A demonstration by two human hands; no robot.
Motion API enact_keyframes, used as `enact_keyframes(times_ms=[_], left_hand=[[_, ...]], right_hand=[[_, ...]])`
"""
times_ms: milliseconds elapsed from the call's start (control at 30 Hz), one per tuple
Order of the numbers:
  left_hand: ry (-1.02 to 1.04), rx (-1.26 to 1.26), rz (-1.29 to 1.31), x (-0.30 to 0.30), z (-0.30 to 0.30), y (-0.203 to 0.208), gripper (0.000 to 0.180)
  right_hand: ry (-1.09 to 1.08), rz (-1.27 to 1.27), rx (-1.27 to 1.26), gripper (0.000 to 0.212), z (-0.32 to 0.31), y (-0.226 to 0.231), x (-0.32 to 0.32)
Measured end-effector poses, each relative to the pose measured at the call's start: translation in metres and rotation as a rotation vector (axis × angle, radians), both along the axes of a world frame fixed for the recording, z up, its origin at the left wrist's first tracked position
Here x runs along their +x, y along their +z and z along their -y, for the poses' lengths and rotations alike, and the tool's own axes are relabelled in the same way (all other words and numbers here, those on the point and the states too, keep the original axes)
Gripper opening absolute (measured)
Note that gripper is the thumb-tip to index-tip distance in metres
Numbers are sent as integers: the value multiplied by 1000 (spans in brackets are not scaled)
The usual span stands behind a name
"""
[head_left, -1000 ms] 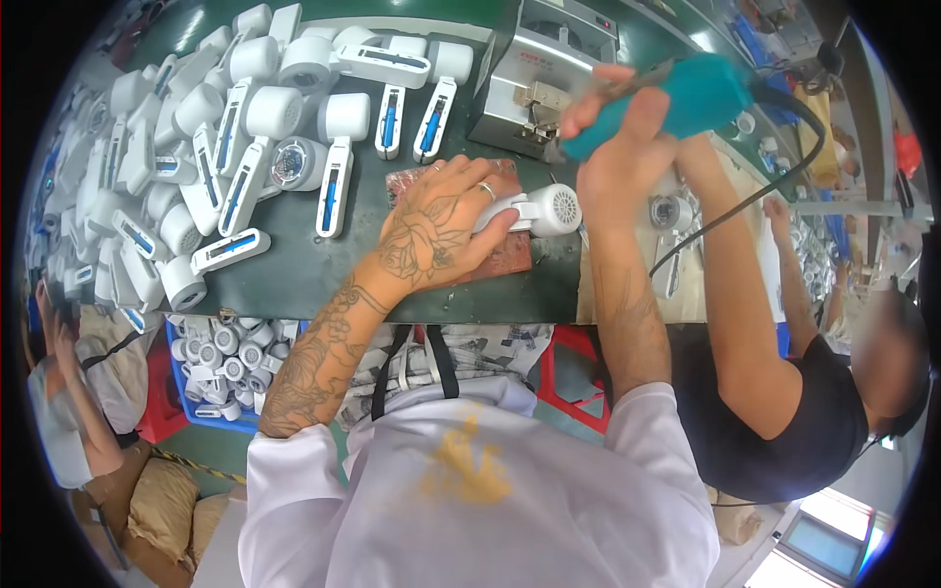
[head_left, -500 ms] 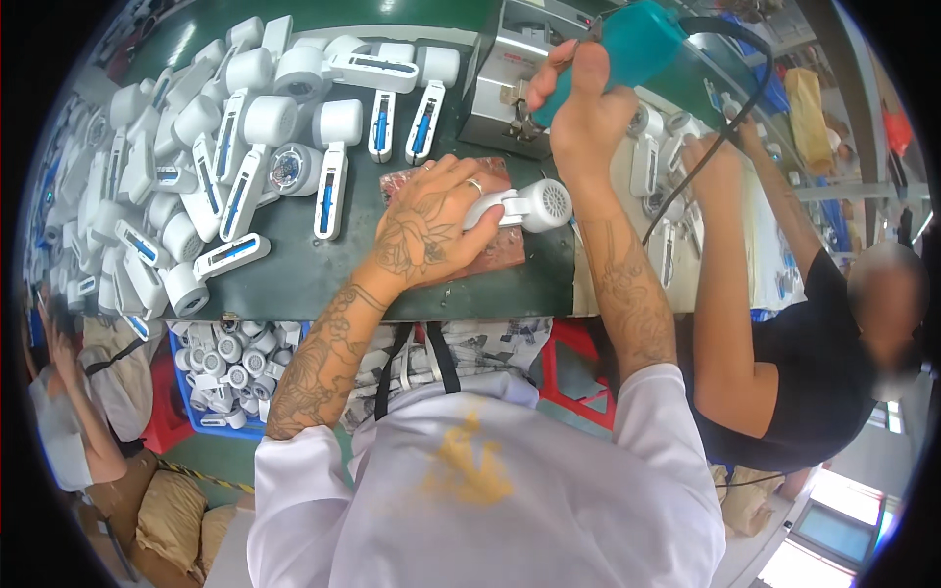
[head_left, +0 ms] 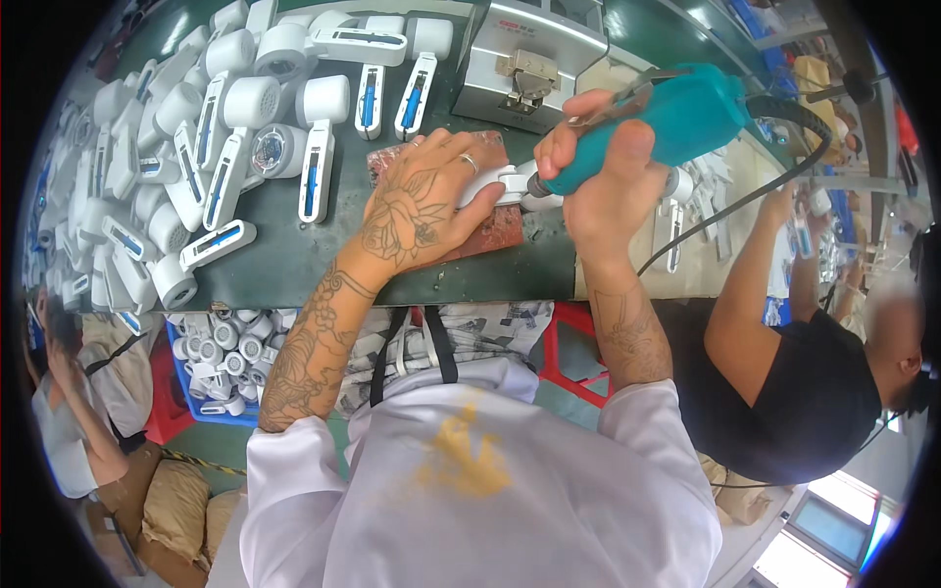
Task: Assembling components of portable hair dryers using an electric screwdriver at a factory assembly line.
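My left hand (head_left: 421, 201) is closed over a white handheld fan (head_left: 512, 184), pressing it onto a worn reddish block (head_left: 495, 233) on the bench. The fan's handle is mostly under my palm, and its round head is largely hidden behind the tool. In my right hand (head_left: 616, 201) is a teal electric screwdriver (head_left: 691, 118), tilted with its nose down to the left. That nose sits at the fan's joint, between handle and head; whether the bit touches is hidden.
White fans (head_left: 225, 108) with blue strips in their handles are heaped on the left. A metal box-shaped machine (head_left: 529, 64) stands behind the block. A blue crate (head_left: 233, 419) of fan heads sits below the bench. A black-clad person (head_left: 804, 392) works at right; the tool's cable hangs between us.
My right hand has brought the screwdriver down and nearer, from beside the metal machine to the fan's joint. My left hand still holds the fan on the block.
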State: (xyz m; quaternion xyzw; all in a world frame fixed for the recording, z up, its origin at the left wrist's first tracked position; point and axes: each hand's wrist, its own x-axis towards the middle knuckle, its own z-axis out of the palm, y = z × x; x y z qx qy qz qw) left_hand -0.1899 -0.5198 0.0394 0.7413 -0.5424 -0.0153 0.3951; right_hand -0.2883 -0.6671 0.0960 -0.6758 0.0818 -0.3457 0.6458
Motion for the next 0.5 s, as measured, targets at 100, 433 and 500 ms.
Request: enact_keyframes(times_ms=[100, 433, 500], left_hand=[[-2, 6, 4, -1, 0, 0, 31], [-19, 20, 32, 0, 3, 1, 30], [-19, 20, 25, 0, 3, 2, 29]], right_hand=[[1, 7, -7, 77, -1, -6, 0], [52, 11, 68, 70, 1, -17, 1], [50, 27, 72, 68, 1, -18, 2]])
